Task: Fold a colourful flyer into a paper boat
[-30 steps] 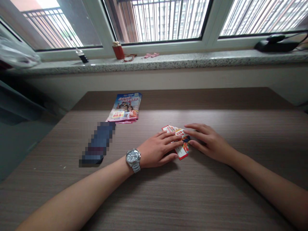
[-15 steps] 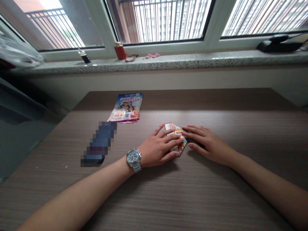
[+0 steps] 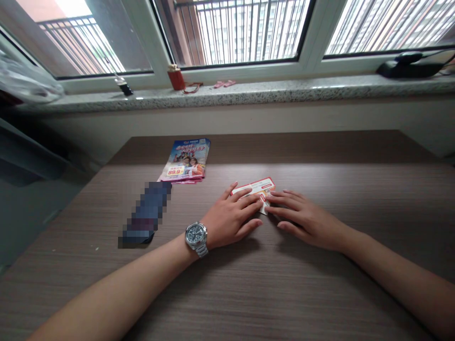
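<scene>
Head view
Leaflet: a folded red-edged paper leaflet [image 3: 253,190] was laid flat on the wood table [image 3: 284,289], between both hands.
Left hand [image 3: 229,218]: was kept open, with fingers rested on the leaflet, not closed on it.
Right hand [image 3: 305,220]: was kept open, with fingertips placed at the leaflet's right end, without gripping.
Brochures: a stack of colour brochures [image 3: 185,161] was seen left of the leaflet.
</scene>
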Motion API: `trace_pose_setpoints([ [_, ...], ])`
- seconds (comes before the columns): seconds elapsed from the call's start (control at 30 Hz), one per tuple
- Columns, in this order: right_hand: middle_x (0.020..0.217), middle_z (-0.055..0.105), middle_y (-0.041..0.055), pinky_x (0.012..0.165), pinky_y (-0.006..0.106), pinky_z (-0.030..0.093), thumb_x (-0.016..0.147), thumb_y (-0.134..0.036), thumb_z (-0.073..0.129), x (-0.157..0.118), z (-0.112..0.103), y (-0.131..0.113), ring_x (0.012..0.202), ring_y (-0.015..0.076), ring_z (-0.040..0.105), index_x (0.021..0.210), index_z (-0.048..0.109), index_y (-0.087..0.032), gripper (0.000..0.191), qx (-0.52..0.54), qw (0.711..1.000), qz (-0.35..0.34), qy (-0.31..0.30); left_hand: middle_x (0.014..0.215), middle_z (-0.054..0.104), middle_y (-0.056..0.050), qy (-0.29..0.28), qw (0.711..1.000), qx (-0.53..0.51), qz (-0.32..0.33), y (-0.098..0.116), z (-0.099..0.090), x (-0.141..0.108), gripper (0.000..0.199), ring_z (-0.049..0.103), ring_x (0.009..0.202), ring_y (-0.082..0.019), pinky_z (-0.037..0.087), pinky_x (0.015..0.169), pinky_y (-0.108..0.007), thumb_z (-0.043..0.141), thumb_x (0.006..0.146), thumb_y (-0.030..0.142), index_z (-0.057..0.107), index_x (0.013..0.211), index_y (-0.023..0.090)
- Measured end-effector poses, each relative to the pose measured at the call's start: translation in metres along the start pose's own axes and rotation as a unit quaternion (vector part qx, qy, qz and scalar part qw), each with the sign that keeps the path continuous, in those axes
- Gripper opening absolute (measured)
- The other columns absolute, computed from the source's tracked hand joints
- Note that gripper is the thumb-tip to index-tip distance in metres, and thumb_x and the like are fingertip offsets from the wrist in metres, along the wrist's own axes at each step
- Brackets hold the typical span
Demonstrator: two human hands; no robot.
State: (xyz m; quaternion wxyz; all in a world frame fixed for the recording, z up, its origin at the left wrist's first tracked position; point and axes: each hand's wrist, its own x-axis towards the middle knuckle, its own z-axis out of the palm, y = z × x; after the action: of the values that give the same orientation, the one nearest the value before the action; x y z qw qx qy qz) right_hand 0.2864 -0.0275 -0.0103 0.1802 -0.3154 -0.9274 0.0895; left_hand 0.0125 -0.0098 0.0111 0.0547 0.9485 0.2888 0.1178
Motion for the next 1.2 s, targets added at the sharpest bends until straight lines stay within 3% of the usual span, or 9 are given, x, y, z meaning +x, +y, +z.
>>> trace_pose_setpoints([
  [0.17,0.146,0.057,0.0096,0.116,0.056,0.035,0.1,-0.031,0.052,0.001,-0.002,-0.003,0.137,0.0281,0.049,0.139,0.056,-0.027,0.04,0.02,1.0,0.014,0.0,0.148,0.052,-0.009,-0.016,0.999,-0.028,0.004,-0.002,0.0,0.0,0.049,0.044,0.14,-0.027,0.037,0.117,-0.045,0.04,0.103,0.047,0.049,0.143,0.019],
  [0.33,0.134,0.065,0.0094,0.106,0.049,0.046,0.1,-0.025,0.05,0.001,0.001,0.002,0.127,0.0257,0.056,0.134,0.058,-0.026,0.035,0.055,0.996,0.031,0.056,0.151,0.048,-0.011,-0.024,0.998,-0.055,0.032,-0.004,0.002,0.0,0.049,0.042,0.143,-0.026,0.035,0.119,-0.045,0.042,0.103,0.044,0.047,0.144,0.019],
  [0.53,0.117,0.066,0.0118,0.093,0.047,0.052,0.097,-0.028,0.056,0.007,0.003,0.008,0.107,0.027,0.062,0.122,0.065,-0.025,0.027,0.019,0.984,0.108,0.138,0.153,0.046,-0.01,-0.031,0.995,-0.076,0.054,-0.002,0.002,0.002,0.047,0.041,0.143,-0.024,0.031,0.122,-0.044,0.043,0.103,0.044,0.048,0.143,0.02],
  [0.83,0.119,0.06,0.0139,0.092,0.05,0.05,0.092,-0.037,0.062,0.011,0.01,0.014,0.105,0.0305,0.057,0.129,0.063,-0.023,0.039,-0.031,0.98,0.153,0.124,0.151,0.047,-0.014,-0.011,0.993,-0.097,0.069,-0.002,0.001,0.007,0.044,0.048,0.137,-0.028,0.043,0.114,-0.046,0.048,0.101,0.038,0.051,0.141,0.02],
  [0.93,0.123,0.058,0.0149,0.093,0.051,0.05,0.092,-0.039,0.063,0.01,0.011,0.015,0.107,0.0311,0.055,0.132,0.06,-0.022,0.044,-0.038,0.979,0.161,0.116,0.148,0.05,-0.013,0.024,0.995,-0.089,0.032,-0.003,0.003,0.009,0.039,0.051,0.132,-0.027,0.044,0.112,-0.045,0.05,0.101,0.037,0.055,0.137,0.022],
  [1.07,0.124,0.057,0.015,0.093,0.053,0.049,0.091,-0.041,0.063,0.011,0.011,0.014,0.107,0.0318,0.055,0.133,0.059,-0.023,0.046,-0.037,0.981,0.159,0.109,0.143,0.052,-0.012,0.092,0.991,-0.041,-0.084,-0.007,0.006,0.012,0.041,0.054,0.126,-0.027,0.046,0.108,-0.047,0.053,0.099,0.035,0.053,0.137,0.021],
  [1.2,0.124,0.057,0.0143,0.093,0.053,0.049,0.091,-0.042,0.064,0.012,0.01,0.013,0.108,0.0318,0.055,0.131,0.061,-0.025,0.044,-0.034,0.981,0.161,0.103,0.14,0.052,-0.014,0.1,0.987,-0.012,-0.128,-0.012,0.011,0.012,0.047,0.052,0.125,-0.03,0.047,0.106,-0.05,0.061,0.094,0.041,0.053,0.135,0.019],
])
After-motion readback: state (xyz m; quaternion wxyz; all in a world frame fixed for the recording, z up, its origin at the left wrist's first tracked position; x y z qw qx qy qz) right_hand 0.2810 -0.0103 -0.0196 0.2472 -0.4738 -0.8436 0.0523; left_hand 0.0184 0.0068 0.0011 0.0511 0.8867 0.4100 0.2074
